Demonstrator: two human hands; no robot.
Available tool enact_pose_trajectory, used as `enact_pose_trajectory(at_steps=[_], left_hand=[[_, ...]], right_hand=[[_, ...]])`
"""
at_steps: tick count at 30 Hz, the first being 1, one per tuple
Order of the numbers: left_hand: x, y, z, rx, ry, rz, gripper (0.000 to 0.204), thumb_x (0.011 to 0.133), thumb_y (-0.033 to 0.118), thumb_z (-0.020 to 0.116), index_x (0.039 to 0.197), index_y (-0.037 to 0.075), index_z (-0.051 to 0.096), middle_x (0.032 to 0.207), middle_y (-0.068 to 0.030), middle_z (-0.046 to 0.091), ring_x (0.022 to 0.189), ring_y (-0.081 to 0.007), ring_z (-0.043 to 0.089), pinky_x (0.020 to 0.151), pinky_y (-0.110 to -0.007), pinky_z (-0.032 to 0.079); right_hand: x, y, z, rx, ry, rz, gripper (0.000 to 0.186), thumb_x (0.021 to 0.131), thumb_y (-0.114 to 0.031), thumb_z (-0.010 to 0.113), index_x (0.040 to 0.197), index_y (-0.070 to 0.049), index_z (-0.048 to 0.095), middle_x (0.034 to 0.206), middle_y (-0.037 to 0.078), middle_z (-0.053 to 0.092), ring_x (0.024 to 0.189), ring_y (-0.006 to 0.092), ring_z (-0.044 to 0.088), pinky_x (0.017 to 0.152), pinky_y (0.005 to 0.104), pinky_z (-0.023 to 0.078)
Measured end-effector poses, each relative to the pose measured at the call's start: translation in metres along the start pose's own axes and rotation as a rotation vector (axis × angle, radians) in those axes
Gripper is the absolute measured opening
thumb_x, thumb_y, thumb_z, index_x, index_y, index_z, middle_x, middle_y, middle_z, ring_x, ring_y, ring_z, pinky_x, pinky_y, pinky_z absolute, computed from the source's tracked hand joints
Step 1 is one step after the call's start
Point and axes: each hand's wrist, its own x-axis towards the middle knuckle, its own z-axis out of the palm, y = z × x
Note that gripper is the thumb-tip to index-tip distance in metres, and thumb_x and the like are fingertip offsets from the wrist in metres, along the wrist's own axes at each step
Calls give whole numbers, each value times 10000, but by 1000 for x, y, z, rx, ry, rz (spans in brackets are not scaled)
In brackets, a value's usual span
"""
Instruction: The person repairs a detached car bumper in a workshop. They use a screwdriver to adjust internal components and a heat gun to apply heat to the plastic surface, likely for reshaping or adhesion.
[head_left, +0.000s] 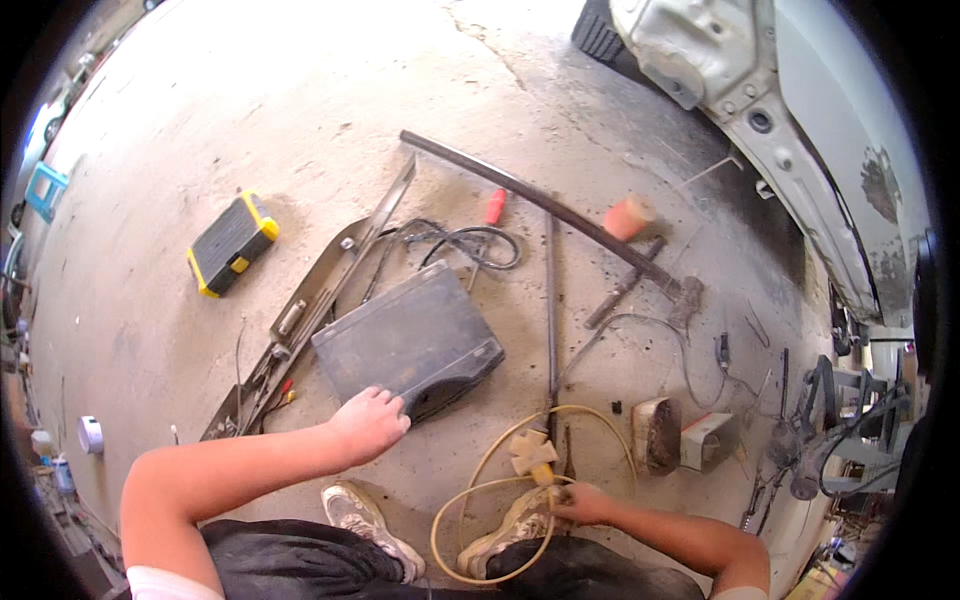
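My left hand [372, 425] is at the near edge of a black plastic case [405, 335], its fingers bent against the case's corner. The case is closed and lies at an angle on the floor in front of my feet. Low in the view, my right hand [584, 503] is closed on a yellow cable [480, 470] close to its pale yellow cross-shaped head [533, 453]. Loops of the cable hang over and beside my right shoe [505, 528]. The exact grip of the right fingers is partly hidden.
A long metal bar [540, 195] and a hammer [685, 300] lie beyond the case. Metal rails [300, 320] are at its left, with a black-and-yellow box [233, 243] farther off. An orange cup-like object [628, 217] stands near a white vehicle body [800, 130] on the right.
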Motion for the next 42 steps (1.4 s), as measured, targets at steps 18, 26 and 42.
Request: enact_pose_trajectory(at_steps=[18, 26, 42], left_hand=[[32, 3, 69, -69, 282, 15, 288, 900, 194, 529, 1076, 12, 665, 1612, -139, 202, 1469, -297, 231, 1165, -473, 253], [33, 5, 64, -63, 345, 24, 244, 871, 181, 549, 990, 7, 672, 1591, -152, 257, 1455, -301, 263, 1153, -465, 269], [-9, -28, -27, -113, 540, 161, 426, 828, 266, 661, 1196, 65, 587, 1483, -188, 387, 1356, -324, 407, 1109, -502, 337]], right_hand=[[171, -134, -39, 1446, 441, -117, 502, 977, -366, 595, 1299, 5, 493, 1220, 84, 594, 1091, 219, 572, 871, 389, 489], [194, -98, -35, 1273, 668, -136, 328, 965, -307, 613, 1123, -21, 589, 984, 58, 649, 845, 196, 635, 674, 354, 499], [86, -195, -87, 1508, 1211, -275, 163, 851, -111, 600, 706, -65, 541, 657, 31, 541, 532, 135, 509, 454, 279, 368]])
